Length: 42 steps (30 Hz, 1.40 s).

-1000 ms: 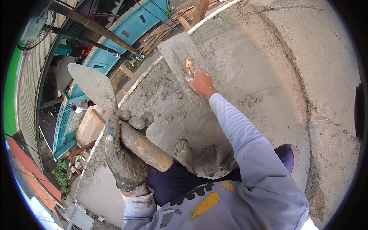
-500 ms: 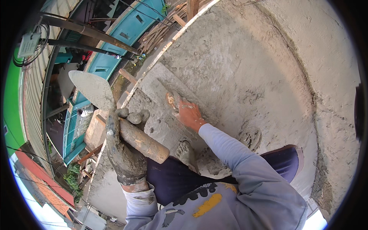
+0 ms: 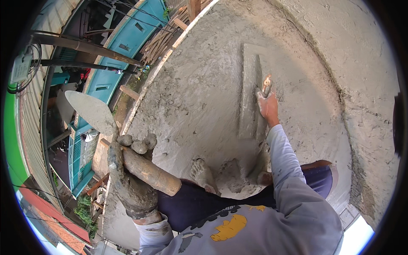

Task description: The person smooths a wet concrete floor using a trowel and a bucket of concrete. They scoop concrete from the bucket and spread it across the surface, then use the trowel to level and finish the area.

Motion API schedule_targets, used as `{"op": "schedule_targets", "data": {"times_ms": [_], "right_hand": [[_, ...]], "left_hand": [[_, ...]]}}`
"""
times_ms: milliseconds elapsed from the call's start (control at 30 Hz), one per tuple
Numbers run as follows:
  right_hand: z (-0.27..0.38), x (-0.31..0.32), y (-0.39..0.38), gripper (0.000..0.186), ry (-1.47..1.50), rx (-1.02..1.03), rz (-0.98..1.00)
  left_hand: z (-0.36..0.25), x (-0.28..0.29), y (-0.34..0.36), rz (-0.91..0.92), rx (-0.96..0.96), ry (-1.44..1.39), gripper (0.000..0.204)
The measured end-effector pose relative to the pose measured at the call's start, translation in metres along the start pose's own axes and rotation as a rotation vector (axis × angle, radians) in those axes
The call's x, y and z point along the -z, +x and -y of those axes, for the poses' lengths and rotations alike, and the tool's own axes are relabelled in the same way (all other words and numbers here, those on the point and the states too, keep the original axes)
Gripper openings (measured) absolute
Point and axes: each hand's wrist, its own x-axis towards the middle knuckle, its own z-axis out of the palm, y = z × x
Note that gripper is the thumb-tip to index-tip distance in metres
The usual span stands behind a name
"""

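My left hand, in a glove caked with cement, is closed around the thick round wooden handle of a pointed trowel. The trowel's grey blade points up and left, beyond the slab edge. My bare right hand grips the handle of a long rectangular plastering float. The float lies on the wet cement, its long side running nearly straight away from me. My cement-smeared feet stand in the wet cement close in front of me.
A pale raised rim borders the slab on the left, with a drop beyond it. Below are a teal gate, stacked wood strips and poles with cables. A step line curves along the right.
My right hand has swept the float rightward and farther away, turning it from slanted to nearly straight ahead. The left hand still holds the trowel; the view has shifted slightly.
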Motion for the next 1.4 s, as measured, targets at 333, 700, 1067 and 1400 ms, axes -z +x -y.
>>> {"op": "schedule_targets", "data": {"times_ms": [333, 700, 1067, 1400], "right_hand": [[-0.117, -0.037, -0.004, 0.05, 0.5, -0.103, -0.184], [0.137, -0.073, -0.027, 0.083, -0.074, 0.287, 0.318], [-0.182, 0.092, 0.078, 0.074, -0.269, -0.007, -0.29], [-0.148, 0.078, 0.113, 0.07, 0.467, -0.079, -0.304]], "left_hand": [[0.015, -0.016, 0.001, -0.017, 0.058, 0.114, 0.034], [0.017, -0.021, 0.006, 0.194, 0.133, 0.143, 0.04], [0.023, -0.026, -0.003, 0.017, 0.089, 0.151, 0.034], [0.016, -0.015, -0.021, -0.06, 0.024, 0.293, 0.042]]}}
